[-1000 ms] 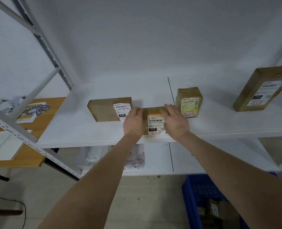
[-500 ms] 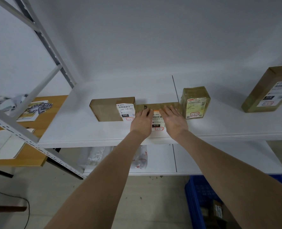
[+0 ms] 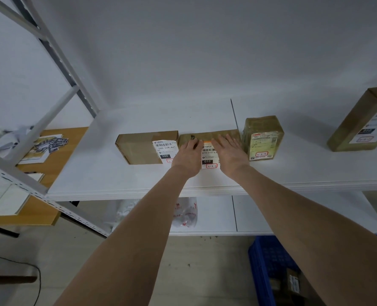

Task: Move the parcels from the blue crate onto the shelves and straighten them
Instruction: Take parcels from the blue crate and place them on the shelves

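Note:
A small brown parcel with a white "010" label lies on the white shelf, between a flat brown box labelled "060" and an upright tape-wrapped parcel. My left hand and my right hand both rest flat on the middle parcel with straight fingers. A larger brown box leans at the shelf's far right. The blue crate stands on the floor at the lower right, with parcels inside.
A lower shelf carries a clear plastic bag. A wooden table with papers and cards stands to the left, behind the grey rack upright. A dark cable lies on the floor.
Both hands have slid the middle parcel back from the shelf's front edge into line with its neighbours. Their fingers moved from its sides onto its top.

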